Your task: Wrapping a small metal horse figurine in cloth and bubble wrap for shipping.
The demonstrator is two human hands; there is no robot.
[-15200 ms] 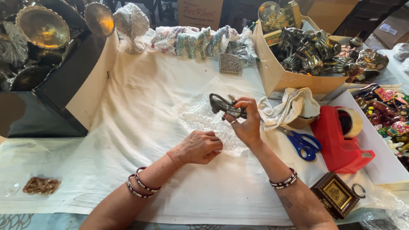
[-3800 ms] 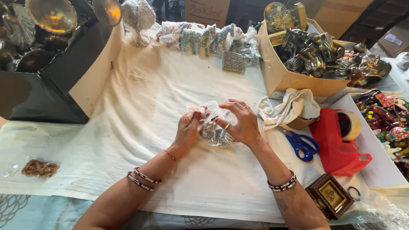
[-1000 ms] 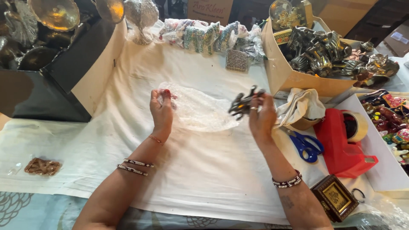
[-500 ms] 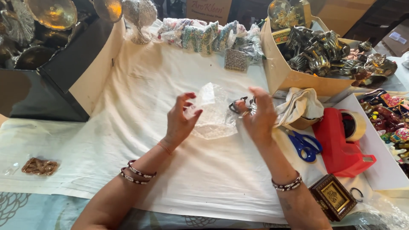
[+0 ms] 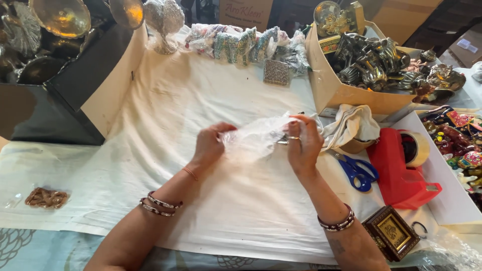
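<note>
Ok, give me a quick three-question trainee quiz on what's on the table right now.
1. True or false: the blue-handled scissors are in the right hand.
2. Multiple choice: what do both hands grip? A) a roll of tape B) a clear plastic bag C) a framed picture
3. Fill in: the red tape dispenser lies on the person's ____ side.

Key:
1. False; the scissors lie on the white cloth, apart from that hand.
2. B; the left hand and right hand hold it between them.
3. Right.
</note>
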